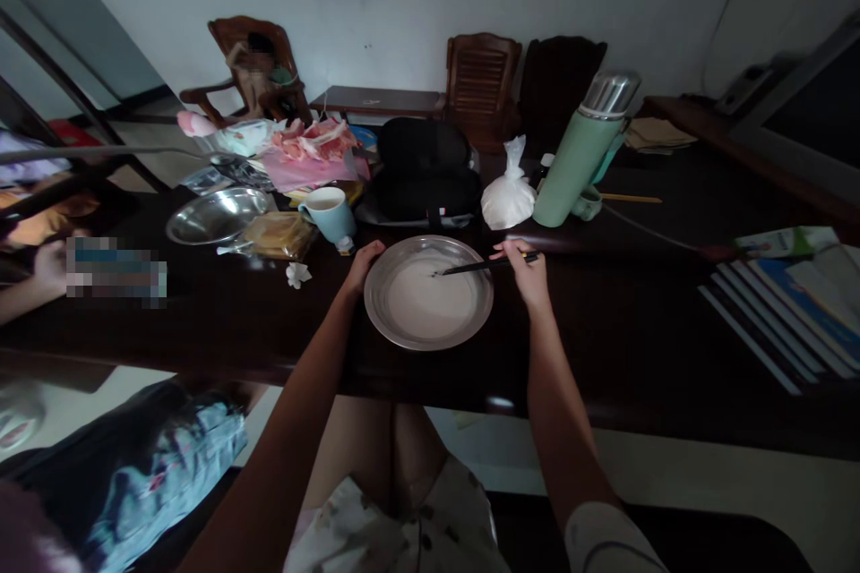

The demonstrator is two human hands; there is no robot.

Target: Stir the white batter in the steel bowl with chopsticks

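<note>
A round metal bowl [428, 344] sits on the dark table in front of me, with a smooth, whitish mass [430, 304] inside; I cannot tell if it is liquid or powder. My left hand [366, 261] grips the bowl's left rim, its fingers partly hidden behind the edge. In my right hand [522, 267], closed above the right rim, are dark chopsticks [478, 266]. They slant down leftward over the bowl, their tips at the whitish mass. Behind the bowl stand a tied plastic bag of white powder [509, 197] and a black case [425, 170].
A light-blue mug [331, 213], an empty metal basin [219, 215] and a packet [279, 235] lie to the left. At the right are a green thermos [579, 161] and stacked books [786, 313]. Another person's hand [52, 267] rests at far left; someone sits in a far chair.
</note>
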